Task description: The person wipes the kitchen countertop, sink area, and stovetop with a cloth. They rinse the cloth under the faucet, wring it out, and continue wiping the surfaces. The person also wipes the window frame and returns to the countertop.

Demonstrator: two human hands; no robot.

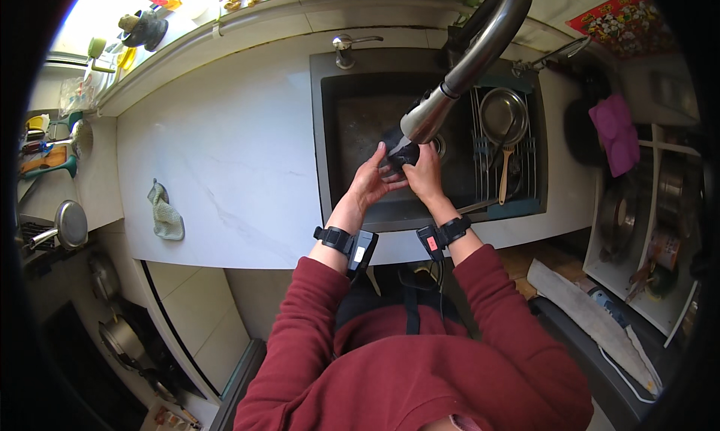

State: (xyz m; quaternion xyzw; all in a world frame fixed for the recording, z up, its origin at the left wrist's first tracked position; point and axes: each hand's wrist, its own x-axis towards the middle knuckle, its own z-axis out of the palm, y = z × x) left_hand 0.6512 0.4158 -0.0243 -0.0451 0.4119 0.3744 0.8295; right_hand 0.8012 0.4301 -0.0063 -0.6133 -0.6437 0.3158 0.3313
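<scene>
Both hands are inside the dark sink (360, 110), below the metal spray head (430, 116) of a pull-down faucet, from which water runs. My right hand (424, 175) grips a small, dark, wet object (406, 154); its exact kind cannot be made out. Close by on the left, my left hand (371, 183) has its palm turned up and fingers spread. The left thumb lies along the dark object's edge, but whether this hand bears any of its weight is unclear. The spray head hides part of the object. Each wrist wears a black strap with a small device.
Right of the hands, a wire drying rack (481, 144) across the sink holds a metal pan (503, 116) and a wooden-handled utensil (506, 172). A second tap (346, 51) stands behind the sink. On the white countertop (236, 150) lies a folded cloth (166, 214).
</scene>
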